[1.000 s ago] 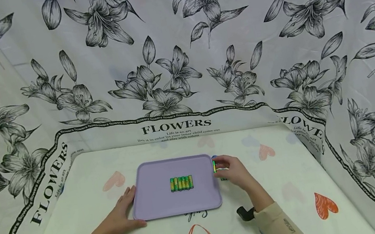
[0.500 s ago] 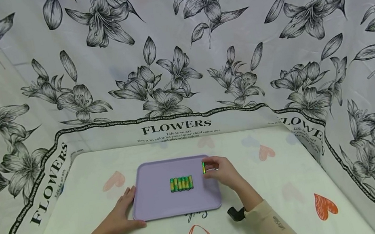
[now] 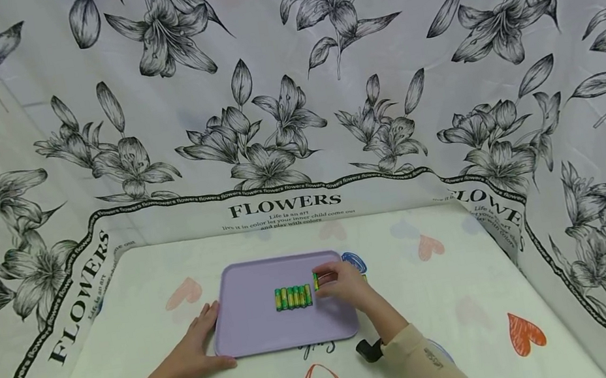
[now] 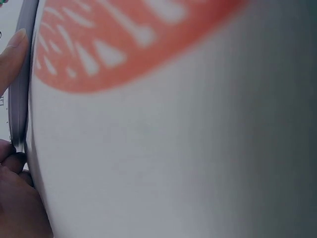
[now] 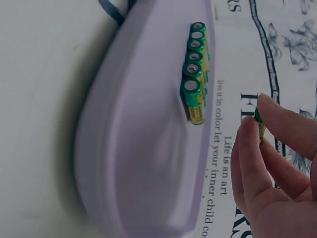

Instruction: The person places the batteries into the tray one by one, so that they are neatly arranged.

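A lilac tray (image 3: 254,332) lies on the table with a row of several green-and-yellow batteries (image 3: 293,297) side by side in its middle. My right hand (image 3: 345,285) pinches one more battery (image 3: 316,281) between thumb and fingertips, just right of the row. In the right wrist view that held battery (image 5: 260,126) stands apart from the row, mostly covered by the fingers. My left hand (image 3: 197,346) rests against the tray's left side and front left corner, fingers extended along the edge. The left wrist view catches its thumb (image 4: 15,54) on the tray's side.
A bit of green and yellow (image 3: 364,278) peeks out behind my right hand, beyond the tray's right edge. The tablecloth (image 3: 416,303) has printed hearts. Curtains with black flowers (image 3: 265,135) enclose the back and sides. Dark wrist mounts (image 3: 369,350) stick out at the sleeves.
My right hand has carried the battery leftward from beyond the tray's right edge to near the right end of the row. The left hand and tray have stayed in place.
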The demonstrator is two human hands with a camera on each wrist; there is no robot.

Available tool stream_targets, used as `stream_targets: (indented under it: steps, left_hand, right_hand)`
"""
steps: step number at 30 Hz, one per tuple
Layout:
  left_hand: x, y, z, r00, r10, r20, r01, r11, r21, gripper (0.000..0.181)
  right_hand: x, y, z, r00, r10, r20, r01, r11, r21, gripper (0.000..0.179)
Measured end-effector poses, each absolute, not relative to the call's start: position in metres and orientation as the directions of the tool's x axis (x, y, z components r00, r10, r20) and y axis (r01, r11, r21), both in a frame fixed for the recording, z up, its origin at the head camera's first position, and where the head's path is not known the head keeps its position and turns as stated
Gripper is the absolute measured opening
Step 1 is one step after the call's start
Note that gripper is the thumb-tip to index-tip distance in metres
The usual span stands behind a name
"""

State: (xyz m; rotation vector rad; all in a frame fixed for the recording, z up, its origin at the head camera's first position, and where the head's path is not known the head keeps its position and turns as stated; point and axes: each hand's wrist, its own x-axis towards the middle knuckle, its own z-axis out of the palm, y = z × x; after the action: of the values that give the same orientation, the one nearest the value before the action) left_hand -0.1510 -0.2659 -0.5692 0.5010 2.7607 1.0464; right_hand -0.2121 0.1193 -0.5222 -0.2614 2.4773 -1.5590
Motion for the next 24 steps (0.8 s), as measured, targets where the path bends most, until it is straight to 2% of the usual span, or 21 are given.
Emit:
stream_targets:
  steps: [24]
  left_hand:
    - [-0.150, -0.268, -0.571, -0.934, 0.357, -0.024, 0.253, 0.705, 0.662, 0.127]
  right_hand:
    - [-0.207, 0.098, -0.542, -0.968, -0.210, -0.138, -0.024, 0.625, -0.780, 0.051]
